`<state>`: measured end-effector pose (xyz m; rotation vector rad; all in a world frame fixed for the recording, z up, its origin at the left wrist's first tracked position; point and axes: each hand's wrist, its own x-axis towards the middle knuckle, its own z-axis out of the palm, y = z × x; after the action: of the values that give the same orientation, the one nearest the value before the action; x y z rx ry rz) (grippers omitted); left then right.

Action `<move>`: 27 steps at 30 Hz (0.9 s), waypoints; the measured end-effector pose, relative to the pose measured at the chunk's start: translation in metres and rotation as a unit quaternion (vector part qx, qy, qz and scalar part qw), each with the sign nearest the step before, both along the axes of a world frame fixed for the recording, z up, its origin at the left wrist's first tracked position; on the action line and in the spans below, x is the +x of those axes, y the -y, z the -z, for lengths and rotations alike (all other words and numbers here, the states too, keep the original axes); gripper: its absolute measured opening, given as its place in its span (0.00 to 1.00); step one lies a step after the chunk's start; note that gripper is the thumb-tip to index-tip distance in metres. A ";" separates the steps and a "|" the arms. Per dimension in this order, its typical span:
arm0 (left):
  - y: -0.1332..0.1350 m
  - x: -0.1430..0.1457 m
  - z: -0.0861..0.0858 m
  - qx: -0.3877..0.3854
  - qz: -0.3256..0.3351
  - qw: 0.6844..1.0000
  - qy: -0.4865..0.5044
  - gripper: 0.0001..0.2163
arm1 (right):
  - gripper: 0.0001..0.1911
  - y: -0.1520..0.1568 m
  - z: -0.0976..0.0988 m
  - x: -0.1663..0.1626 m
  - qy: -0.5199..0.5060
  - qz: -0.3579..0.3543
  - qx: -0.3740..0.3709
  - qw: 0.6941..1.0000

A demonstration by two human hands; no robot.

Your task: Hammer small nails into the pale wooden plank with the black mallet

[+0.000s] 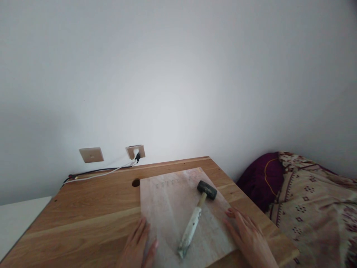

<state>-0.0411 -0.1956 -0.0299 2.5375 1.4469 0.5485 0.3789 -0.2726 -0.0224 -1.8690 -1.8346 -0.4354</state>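
A pale, whitish flat board [167, 201] lies on the wooden table. Across it rests a mallet [192, 223] with a black head towards the back right and a worn, white-covered handle pointing to the front. At the board's left edge is my left hand [136, 243], its fingers stretched out and the thumb over the surface. My right hand [248, 236] touches the right edge, fingers extended. Neither hand touches the mallet.
The wooden table [92, 219] meets a white wall with a socket [135, 152] and a plate [91, 155]. Cables [103, 172] run along its back edge near a round hole [135, 182]. At right are a purple cushion [259, 178] and patterned cloth [315, 208].
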 end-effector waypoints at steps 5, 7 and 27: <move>-0.008 0.077 -0.028 -0.059 0.079 0.995 0.027 0.26 | 0.18 0.003 0.011 0.080 0.061 0.012 -0.022 0.998; -0.008 0.092 -0.031 -0.040 0.124 0.991 0.038 0.24 | 0.21 0.007 0.020 0.107 0.074 0.053 -0.020 0.996; 0.002 -0.025 -0.029 0.040 -0.051 0.996 -0.069 0.22 | 0.23 -0.008 0.005 -0.021 0.152 -0.062 -0.081 0.983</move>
<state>-0.0662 -0.1973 -0.0009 2.6216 1.6404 0.4629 0.3577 -0.2645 -0.0272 -1.8614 -2.2332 -0.5681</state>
